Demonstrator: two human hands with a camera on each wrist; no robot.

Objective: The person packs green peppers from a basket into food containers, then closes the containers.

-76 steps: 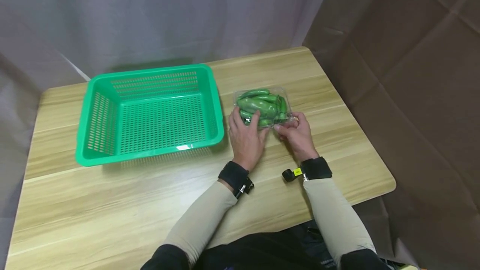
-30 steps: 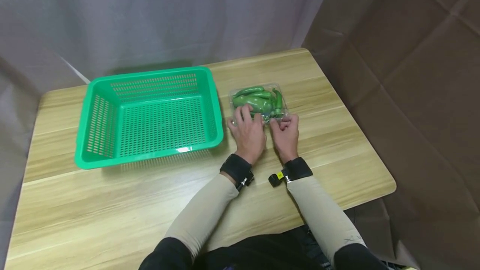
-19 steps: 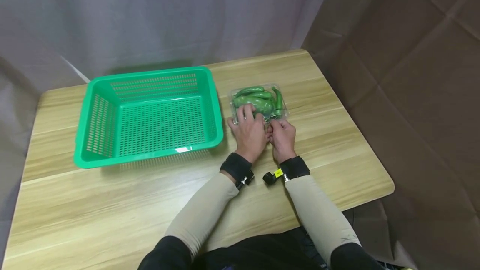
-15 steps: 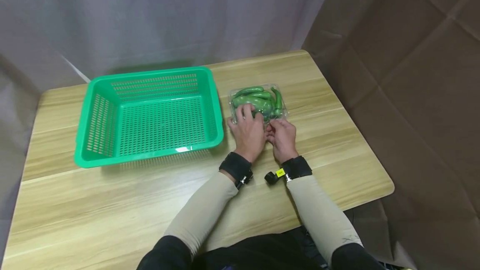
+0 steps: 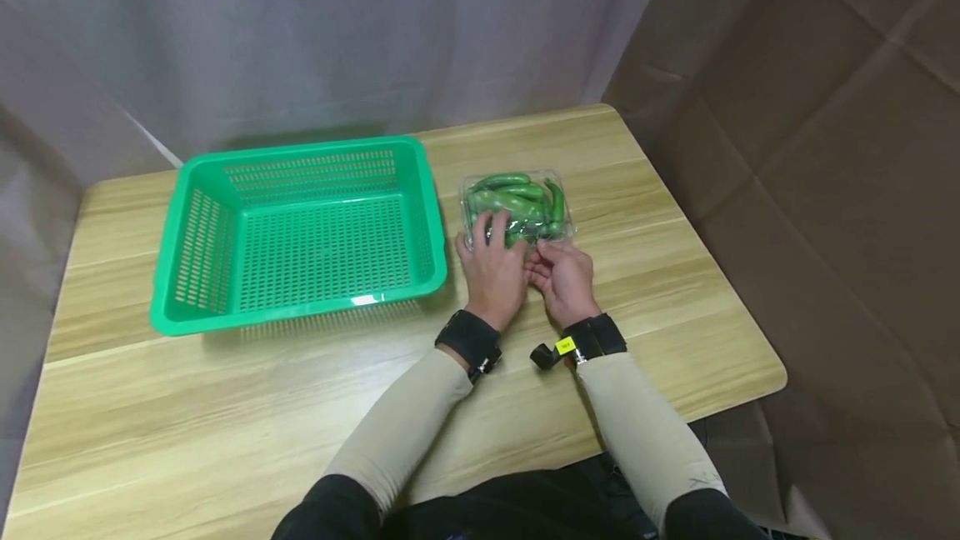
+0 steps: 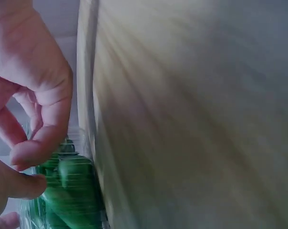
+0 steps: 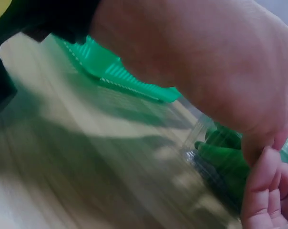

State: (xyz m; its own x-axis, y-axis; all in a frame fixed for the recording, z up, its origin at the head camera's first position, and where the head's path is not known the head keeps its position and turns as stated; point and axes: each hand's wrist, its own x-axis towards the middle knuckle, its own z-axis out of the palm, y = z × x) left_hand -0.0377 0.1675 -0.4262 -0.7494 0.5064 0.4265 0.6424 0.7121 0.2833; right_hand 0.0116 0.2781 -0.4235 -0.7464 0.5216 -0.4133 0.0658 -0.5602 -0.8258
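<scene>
Long green peppers (image 5: 556, 205) lie packed in a clear plastic box (image 5: 567, 222) on the table. From the near left my left hand (image 5: 495, 277) grips the box, its fingers bent over the top. My right hand (image 5: 567, 277) pinches the front edge with thumb and fingers, right beside the left hand. In the left wrist view the right hand (image 6: 36, 71) comes down to the box edge, and peppers (image 6: 77, 191) show through the plastic. The right wrist view has the box's peppers (image 7: 227, 162) partly hidden behind both hands.
A green plastic basket (image 5: 437, 223) with slotted sides stands left of the box, nothing inside it. Both stand on a wood-grain table (image 5: 247, 423). Behind it hangs a grey curtain (image 5: 337, 32), and brown cloth (image 5: 817, 157) borders the right side.
My right hand has moved left along the front edge, from the box's near right corner to beside the left hand. The box has shifted slightly left. The basket stays put.
</scene>
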